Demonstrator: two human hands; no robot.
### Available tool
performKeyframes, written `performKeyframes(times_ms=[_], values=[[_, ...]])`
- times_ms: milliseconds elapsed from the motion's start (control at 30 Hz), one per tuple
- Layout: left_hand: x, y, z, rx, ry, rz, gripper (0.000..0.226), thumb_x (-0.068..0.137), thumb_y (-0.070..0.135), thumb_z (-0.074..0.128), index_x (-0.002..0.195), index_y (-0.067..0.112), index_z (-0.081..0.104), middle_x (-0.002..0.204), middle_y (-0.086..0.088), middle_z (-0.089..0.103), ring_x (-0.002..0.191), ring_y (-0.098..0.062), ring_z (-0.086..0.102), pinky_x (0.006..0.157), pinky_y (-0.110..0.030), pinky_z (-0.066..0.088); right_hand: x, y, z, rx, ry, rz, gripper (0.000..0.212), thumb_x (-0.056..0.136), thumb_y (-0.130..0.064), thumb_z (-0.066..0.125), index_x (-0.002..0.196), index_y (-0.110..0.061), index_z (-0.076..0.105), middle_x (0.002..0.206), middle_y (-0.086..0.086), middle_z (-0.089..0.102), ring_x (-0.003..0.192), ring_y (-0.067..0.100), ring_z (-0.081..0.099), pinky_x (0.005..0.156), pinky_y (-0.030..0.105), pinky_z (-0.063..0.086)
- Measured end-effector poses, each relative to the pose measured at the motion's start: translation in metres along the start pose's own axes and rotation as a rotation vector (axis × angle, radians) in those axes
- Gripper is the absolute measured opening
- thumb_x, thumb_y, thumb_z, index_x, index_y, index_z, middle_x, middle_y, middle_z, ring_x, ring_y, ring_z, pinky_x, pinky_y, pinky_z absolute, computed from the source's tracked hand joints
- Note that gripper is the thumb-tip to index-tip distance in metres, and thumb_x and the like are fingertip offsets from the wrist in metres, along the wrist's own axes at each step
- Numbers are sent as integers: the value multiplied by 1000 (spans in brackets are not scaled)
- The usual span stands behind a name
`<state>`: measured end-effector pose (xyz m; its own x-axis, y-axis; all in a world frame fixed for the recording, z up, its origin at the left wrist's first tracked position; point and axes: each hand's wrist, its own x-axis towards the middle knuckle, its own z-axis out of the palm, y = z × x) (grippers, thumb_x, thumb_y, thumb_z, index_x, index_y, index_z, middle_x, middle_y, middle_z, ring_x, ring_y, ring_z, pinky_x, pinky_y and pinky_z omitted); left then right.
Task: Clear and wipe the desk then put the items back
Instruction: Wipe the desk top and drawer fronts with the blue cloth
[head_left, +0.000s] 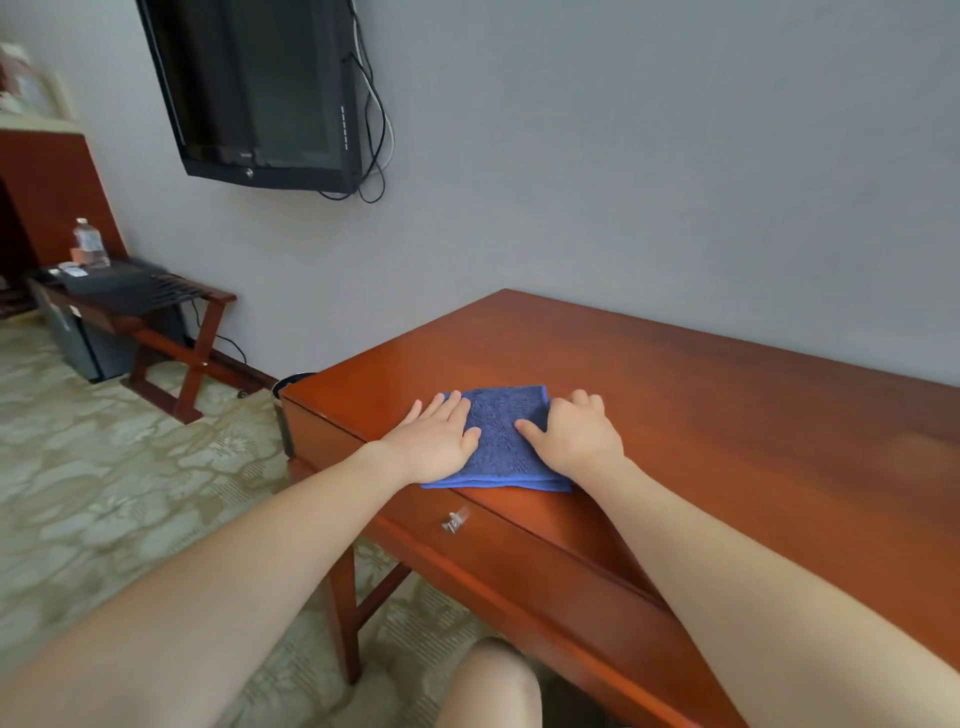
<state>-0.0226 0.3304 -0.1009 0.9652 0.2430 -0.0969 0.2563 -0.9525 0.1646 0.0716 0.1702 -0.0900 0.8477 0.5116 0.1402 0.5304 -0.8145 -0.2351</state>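
One water bottle (89, 243) stands on one wooden luggage rack (171, 304), far left of the left fingertips. One wall-mounted television (249, 88) hangs above and beyond them, with cables (375, 130) at its right side. One dark waste bin (291, 384) sits beyond and left of the same fingertips, beside the corner of the one desk (701, 415).

One folded blue cloth (506, 441) lies on the desk near its front edge, under both hands.

- Left hand (434, 439): fingers (452, 402) straight and released, pressed flat on the cloth's left part. The outer fingers reach past its edge onto the wood.
- One drawer knob (456, 521) sits below the cloth, nearer the viewer than both thumbs.
- Right hand (582, 436): fingers (582, 402) curled over the cloth's right edge, grasping it. The thumb lies on top.
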Motion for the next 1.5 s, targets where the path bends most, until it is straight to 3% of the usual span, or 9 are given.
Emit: performKeyframes(times_ms=[200, 367, 433, 633, 833, 1033, 1133, 1300, 1500], values=[[-28, -1, -2, -3, 15, 18, 64, 104, 45, 19, 156, 10, 4, 163, -5, -1, 150, -19, -4, 122, -41, 0, -1, -9, -4, 181, 18, 8, 40, 92, -44, 59, 120, -16, 63, 130, 11, 45, 125, 31, 34, 101, 40, 38], [-40, -10, -13, -58, 86, 45, 60, 103, 47, 30, 153, 13, 24, 159, -2, 22, 146, -21, 23, 120, -38, 17, 11, -10, -8, 210, -28, 54, 25, 94, -34, 58, 103, -13, 68, 127, 11, 47, 122, 32, 34, 94, 39, 39], [-40, -12, -12, -110, 112, 51, 57, 102, 46, 35, 149, 15, 30, 155, -1, 27, 141, -20, 32, 115, -38, 29, 11, -12, -11, 234, 2, 13, 17, 97, -27, 53, 92, -14, 64, 124, 12, 48, 120, 33, 37, 91, 38, 41], [-23, -29, -9, -485, 270, 1, 58, 97, 30, 56, 145, 15, 28, 150, -4, 34, 125, -18, 48, 99, -27, 42, 12, -38, -33, 504, 16, -176, 9, 101, -23, 36, 98, -17, 42, 88, 5, 57, 84, 28, 51, 64, 33, 34], [-8, -42, -31, -745, 209, -9, 61, 93, 7, 59, 147, 16, 30, 149, -2, 38, 120, -16, 49, 97, -25, 41, 29, -66, -70, 483, 15, -362, 9, 102, -22, 38, 101, -17, 46, 94, 4, 58, 84, 22, 48, 67, 32, 32], [7, -42, -44, -870, 162, 60, 40, 86, -6, 53, 122, 9, 52, 104, -4, 63, 95, -12, 59, 90, -22, 48, 51, -73, -96, 442, 3, -455, 7, 102, -22, 41, 96, -20, 44, 75, 8, 55, 66, 20, 44, 67, 38, 39], [10, -46, -45, -846, 112, 88, 40, 80, -2, 56, 118, 12, 58, 110, -10, 65, 96, -20, 58, 94, -32, 47, 55, -68, -107, 428, -9, -460, 6, 102, -20, 40, 98, -18, 45, 68, 4, 50, 58, 16, 40, 61, 32, 35], [7, -52, -50, -844, 67, 179, 52, 75, 24, 65, 127, 25, 61, 131, 12, 60, 126, -6, 51, 114, -33, 31, 61, -58, -128, 427, 47, -473, 5, 101, -19, 44, 97, -20, 47, 72, 5, 52, 60, 15, 43, 66, 31, 37], [1, -53, -62, -925, -36, 273, 47, 86, 19, 70, 131, 18, 56, 130, 6, 64, 124, -9, 56, 115, -38, 33, 68, -50, -144, 422, 113, -457, 5, 100, -18, 45, 97, -21, 47, 79, 14, 54, 67, 21, 45, 70, 33, 39]])
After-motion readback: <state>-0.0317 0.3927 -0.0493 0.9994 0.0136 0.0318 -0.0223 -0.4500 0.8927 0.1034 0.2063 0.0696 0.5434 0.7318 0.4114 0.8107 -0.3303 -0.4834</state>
